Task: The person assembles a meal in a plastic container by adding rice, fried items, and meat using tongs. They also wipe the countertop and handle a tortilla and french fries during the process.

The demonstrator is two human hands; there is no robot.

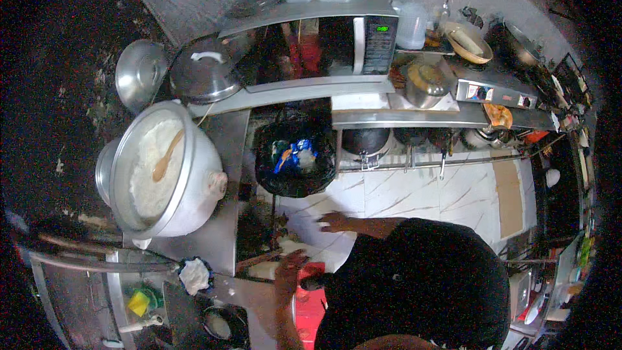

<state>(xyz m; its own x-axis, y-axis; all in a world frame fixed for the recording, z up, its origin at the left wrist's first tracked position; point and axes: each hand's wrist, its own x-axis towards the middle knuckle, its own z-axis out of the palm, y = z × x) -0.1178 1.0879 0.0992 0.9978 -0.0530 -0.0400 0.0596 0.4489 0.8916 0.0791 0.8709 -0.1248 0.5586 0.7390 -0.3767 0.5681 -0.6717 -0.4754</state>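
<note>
My right hand [334, 221] reaches out from my black sleeve with its fingers spread, hovering over a white sheet-like thing [310, 232] above the tiled floor. My left hand [288, 273] is lower, at the edge of the steel counter [214, 233], with its fingers loosely curled. A small dark round object [313, 281] sits right beside its wrist, and a red object [310, 308] lies just below. Whether the left hand grips anything is unclear. My black-clothed torso hides the lower right.
A large steel pot [194, 201] of white rice with a wooden spoon [165, 157] stands on the left. Behind it are two steel lids [204, 78], a microwave [353, 45] and a bin lined with a black bag [295, 159]. At the right is a stove [495, 94] with pans.
</note>
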